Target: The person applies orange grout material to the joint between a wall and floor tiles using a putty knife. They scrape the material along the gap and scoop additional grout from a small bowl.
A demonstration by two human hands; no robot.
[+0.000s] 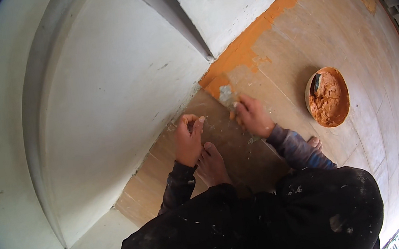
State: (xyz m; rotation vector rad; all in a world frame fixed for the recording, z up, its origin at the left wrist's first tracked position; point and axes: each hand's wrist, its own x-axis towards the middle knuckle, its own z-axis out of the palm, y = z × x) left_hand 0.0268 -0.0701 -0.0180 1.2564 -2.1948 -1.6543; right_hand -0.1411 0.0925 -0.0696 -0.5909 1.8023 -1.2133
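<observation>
My right hand [254, 116] is closed round the handle of a putty knife [225, 94]. Its pale metal blade lies at the end of an orange coating strip [245, 50], which runs along the foot of the wall. To the left, my left hand [190, 138] hangs near the wall with its fingers curled and thumb pressed in; whether something small is between them I cannot make out. On the floor to the right stands a round tub [345, 119] of thick orange paste [330, 94]. A dark-handled tool [317, 82] rests in the paste.
A white wall [118, 84] with a dark vertical recess [175, 17] rises on the left. My bare foot [211, 167] is just below my left hand, and my other foot [315, 143] shows beside my right sleeve. Brown wood-look floor [363, 143] stretches right toward pale openwork blocks [390, 3].
</observation>
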